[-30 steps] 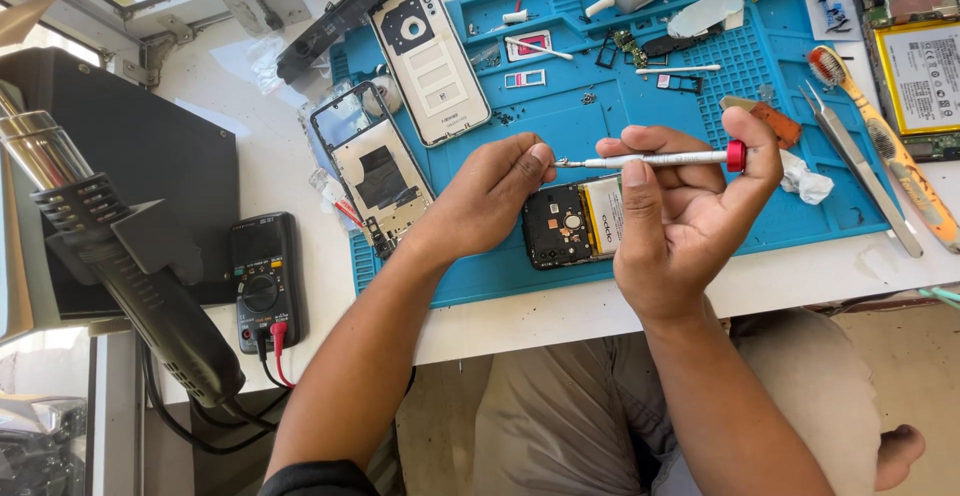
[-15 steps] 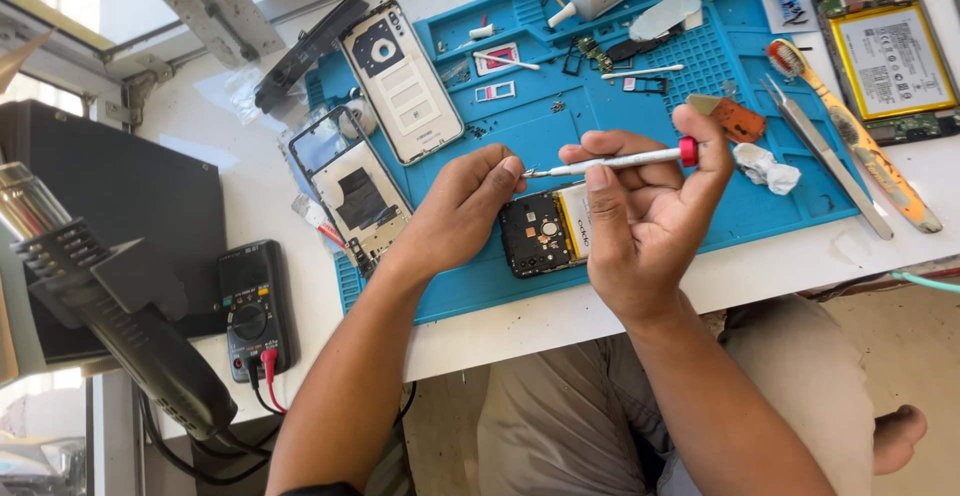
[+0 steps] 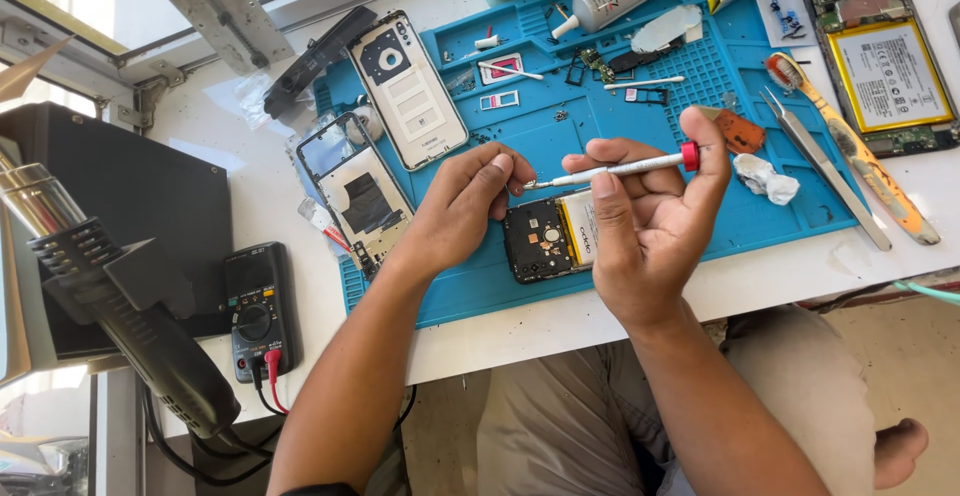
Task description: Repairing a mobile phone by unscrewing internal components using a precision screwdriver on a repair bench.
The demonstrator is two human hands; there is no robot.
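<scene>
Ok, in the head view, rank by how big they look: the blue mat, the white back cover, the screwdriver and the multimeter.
1. Blue mat, clearly largest.
2. White back cover.
3. Multimeter, only a little smaller than the cover.
4. Screwdriver, thinnest, held in the right hand; it sits nearer the camera, so it looks enlarged.

Slim silver red-capped screwdriver (image 3: 615, 168) level above opened phone (image 3: 550, 238).

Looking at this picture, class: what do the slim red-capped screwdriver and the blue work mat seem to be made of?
Slim red-capped screwdriver, held in the right hand: the shaft looks like brushed metal, silvery with a dull sheen; the cap is probably plastic. Blue work mat: likely silicone or rubber, matte, with moulded ridges and trays.
</scene>
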